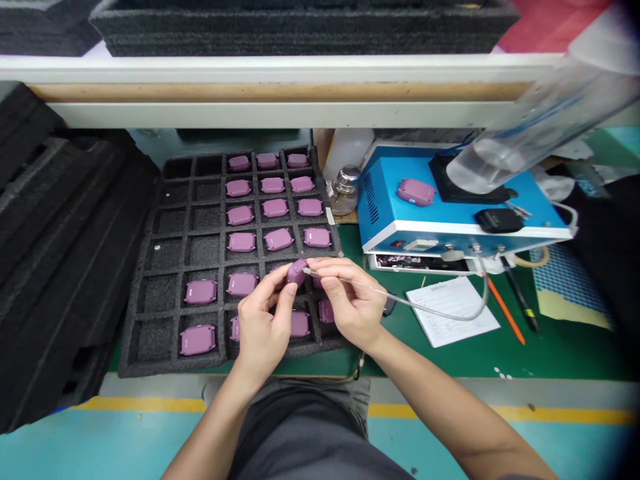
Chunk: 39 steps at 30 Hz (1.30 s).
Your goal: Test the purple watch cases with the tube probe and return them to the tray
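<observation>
My left hand (264, 328) pinches a small purple watch case (297, 272) between thumb and fingers, tilted on edge above the foam tray. From the other side, my right hand (354, 303) grips the end of a thin clear tube (430, 311), its tip at the case's side. Whether the tip goes into the case is too small to tell. Under both hands lies the black foam tray (159, 293), its compartments holding several more purple watch cases (198, 339). The hands hide some of the lower compartments.
The tube runs to a blue machine (380, 193) bearing another purple case (417, 191) and a slanted clear cylinder (520, 143). Nearby are a paper pad (450, 310), an orange pen (506, 311) and a glass bottle (345, 191). Black foam trays (65, 267) are stacked leftward; a shelf edge (300, 113) crosses behind.
</observation>
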Motion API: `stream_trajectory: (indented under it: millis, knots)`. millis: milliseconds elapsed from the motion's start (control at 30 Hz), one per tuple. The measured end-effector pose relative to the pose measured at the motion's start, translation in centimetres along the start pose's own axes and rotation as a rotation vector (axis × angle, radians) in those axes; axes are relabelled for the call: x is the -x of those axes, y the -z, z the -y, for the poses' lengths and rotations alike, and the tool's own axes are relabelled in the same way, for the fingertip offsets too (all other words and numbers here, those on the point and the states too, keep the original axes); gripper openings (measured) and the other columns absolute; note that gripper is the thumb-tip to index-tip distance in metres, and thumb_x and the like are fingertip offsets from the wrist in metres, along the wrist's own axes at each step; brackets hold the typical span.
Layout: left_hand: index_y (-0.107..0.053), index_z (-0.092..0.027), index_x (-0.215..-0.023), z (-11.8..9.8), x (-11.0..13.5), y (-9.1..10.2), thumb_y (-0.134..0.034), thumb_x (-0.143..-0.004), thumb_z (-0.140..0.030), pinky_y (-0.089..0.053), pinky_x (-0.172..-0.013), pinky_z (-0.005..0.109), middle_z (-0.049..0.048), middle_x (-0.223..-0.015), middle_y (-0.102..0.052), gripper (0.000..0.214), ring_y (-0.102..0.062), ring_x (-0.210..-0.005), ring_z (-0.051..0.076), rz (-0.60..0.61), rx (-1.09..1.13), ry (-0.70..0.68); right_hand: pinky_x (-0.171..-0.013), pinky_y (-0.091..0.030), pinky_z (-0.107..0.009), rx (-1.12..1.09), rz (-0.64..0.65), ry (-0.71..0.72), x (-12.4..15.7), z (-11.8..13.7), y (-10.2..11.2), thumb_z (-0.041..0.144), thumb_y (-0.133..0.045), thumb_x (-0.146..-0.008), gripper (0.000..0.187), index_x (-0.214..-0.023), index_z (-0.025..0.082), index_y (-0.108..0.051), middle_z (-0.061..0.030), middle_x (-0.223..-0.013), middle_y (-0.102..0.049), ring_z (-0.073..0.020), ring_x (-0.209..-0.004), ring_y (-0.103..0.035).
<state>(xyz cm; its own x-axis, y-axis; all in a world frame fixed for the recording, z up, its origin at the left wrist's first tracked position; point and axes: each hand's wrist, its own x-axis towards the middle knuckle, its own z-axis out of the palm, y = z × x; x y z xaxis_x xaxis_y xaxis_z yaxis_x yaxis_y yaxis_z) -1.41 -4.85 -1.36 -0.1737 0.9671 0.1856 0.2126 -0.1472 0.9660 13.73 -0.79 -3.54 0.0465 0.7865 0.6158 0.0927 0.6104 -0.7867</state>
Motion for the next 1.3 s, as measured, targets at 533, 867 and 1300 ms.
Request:
stream_trajectory:
  millis: [533,867,1300]
  knots:
    - [-0.078,-0.018,-0.123,0.1,0.0,0.0,-0.068,-0.101,-0.033,-0.065,-0.093,0.029,0.0099,-0.122,-0.081,0.028,-0.079,-0.108,0.022,0.002,-0.008,0.011,-0.09,-0.068,-0.043,-0.012,0.003,-0.014,0.1,-0.1,0.0,0.024,-0.065,-0.101,0.012,-0.102,0.025,-0.076,-0.0062,-0.102,-0.083,-0.0234,-0.101,-0.082]
    - [-0.077,-0.018,-0.123,0.1,0.1,0.1,-0.067,-0.102,-0.03,-0.065,-0.092,0.027,0.009,-0.122,-0.081,0.027,-0.08,-0.106,0.021,0.0,-0.02,-0.008,-0.091,-0.068,-0.041,-0.044,0.012,-0.003,0.1,-0.1,0.0,0.017,-0.066,-0.099,0.014,-0.104,0.025,-0.077,-0.0061,-0.103,-0.083,-0.0226,-0.102,-0.081]
    - [-0.071,-0.017,-0.131,-3.3,3.0,2.8,-0.049,-0.108,-0.022,-0.06,-0.102,0.036,0.0124,-0.122,-0.08,0.033,-0.076,-0.112,0.023,-0.149,-0.256,-0.166,-0.085,-0.068,-0.049,-0.025,-0.148,-0.193,2.8,-0.1,1.1,0.029,-0.08,-0.09,0.007,-0.088,0.033,-0.085,-0.012,-0.097,-0.084,-0.0295,-0.091,-0.082]
